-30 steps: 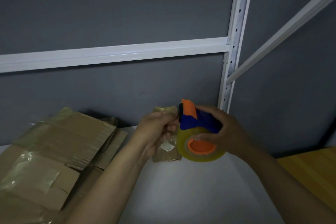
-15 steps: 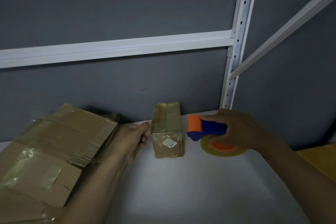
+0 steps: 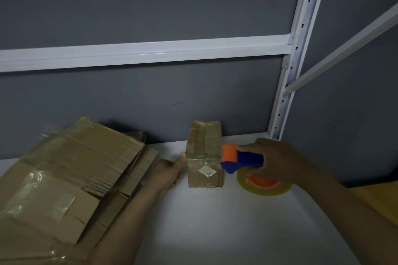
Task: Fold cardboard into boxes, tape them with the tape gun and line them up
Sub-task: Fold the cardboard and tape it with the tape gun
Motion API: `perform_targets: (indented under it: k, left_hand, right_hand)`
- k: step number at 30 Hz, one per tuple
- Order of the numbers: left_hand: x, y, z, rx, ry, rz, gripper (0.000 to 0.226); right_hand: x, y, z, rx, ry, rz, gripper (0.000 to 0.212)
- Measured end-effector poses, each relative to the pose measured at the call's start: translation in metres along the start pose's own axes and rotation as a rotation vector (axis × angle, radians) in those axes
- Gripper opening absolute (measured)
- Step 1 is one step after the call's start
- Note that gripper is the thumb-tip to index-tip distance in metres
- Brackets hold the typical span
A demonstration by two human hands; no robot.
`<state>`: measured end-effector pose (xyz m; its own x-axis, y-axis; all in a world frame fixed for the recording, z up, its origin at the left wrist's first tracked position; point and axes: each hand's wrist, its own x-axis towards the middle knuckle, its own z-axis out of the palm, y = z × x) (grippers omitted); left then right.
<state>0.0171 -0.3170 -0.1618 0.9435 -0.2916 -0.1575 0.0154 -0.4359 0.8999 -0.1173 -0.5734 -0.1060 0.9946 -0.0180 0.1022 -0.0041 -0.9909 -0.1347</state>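
White counter (image 3: 215, 221), grey wall (image 3: 150, 6): small taped brown cardboard box (image 3: 204, 161) at the back.
My right hand (image 3: 277, 159) has its grip clamped on the blue-and-orange tape gun (image 3: 243, 160) beside it; my left hand (image 3: 168, 170), grip apart, touches its side.

A dark grey wall (image 3: 150, 2) fills the back of the room, matt and dim, with a small dark scuff (image 3: 177, 103) low down. A white metal shelving rail (image 3: 150, 50) runs level across it and meets a white perforated upright (image 3: 301, 28) on the right. From that upright a second white rail (image 3: 344, 47) slants up toward the right edge. Below lies a white surface (image 3: 215, 221) that reaches the wall, brighter in a soft patch near the front. A yellowish wooden top (image 3: 379, 200) sits at the far right.
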Motion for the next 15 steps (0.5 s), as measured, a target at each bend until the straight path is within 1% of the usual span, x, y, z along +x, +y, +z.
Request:
perform_targets:
  k: [1,2,3,4,5,6,7,9,10,11,12,13,15]
  left_hand:
    - [-0.001,0.0,0.001,0.03,0.063,0.065,0.041]
    - [-0.004,0.002,0.003,0.0,0.133,0.155,0.03]
    - [-0.007,0.006,0.003,-0.034,0.175,0.281,0.029]
    - [-0.007,0.008,0.004,-0.035,0.146,0.414,0.032]
    - [-0.004,0.009,0.005,0.03,0.068,0.521,0.042]
    - [-0.003,0.01,0.005,0.162,-0.03,0.579,0.056]
    - [0.001,0.008,0.005,0.365,-0.097,0.621,0.07]
    - [0.011,0.005,0.0,0.76,-0.111,0.73,0.098]
    - [0.012,0.007,-0.004,0.891,-0.115,0.773,0.108]
    - [0.017,0.006,-0.007,0.955,-0.131,0.805,0.114]
    - [0.018,0.006,-0.009,0.964,-0.157,0.829,0.116]
    - [0.019,0.004,-0.01,0.945,-0.163,0.865,0.115]
    - [0.021,-0.003,-0.009,0.921,-0.119,0.975,0.103]
  right_hand:
    - [0.0,-0.001,0.0,-0.003,0.002,-0.002,0.071]
    - [0.001,-0.003,0.001,-0.007,0.008,-0.003,0.071]
    - [0.003,-0.007,0.002,-0.008,0.013,-0.008,0.071]
    - [0.005,-0.011,0.003,-0.003,0.015,-0.015,0.071]
    - [0.008,-0.016,0.005,0.01,0.017,-0.024,0.072]
    - [0.011,-0.021,0.008,0.031,0.019,-0.028,0.072]
    - [0.014,-0.026,0.011,0.05,0.021,-0.03,0.073]
    - [0.018,-0.032,0.017,0.068,0.03,-0.027,0.074]
    - [0.018,-0.032,0.019,0.073,0.04,-0.022,0.074]
    - [0.018,-0.032,0.02,0.078,0.05,-0.019,0.074]
    - [0.017,-0.032,0.021,0.086,0.052,-0.013,0.074]
    - [0.016,-0.031,0.021,0.095,0.048,-0.006,0.074]
    - [0.013,-0.029,0.021,0.081,0.032,-0.006,0.075]
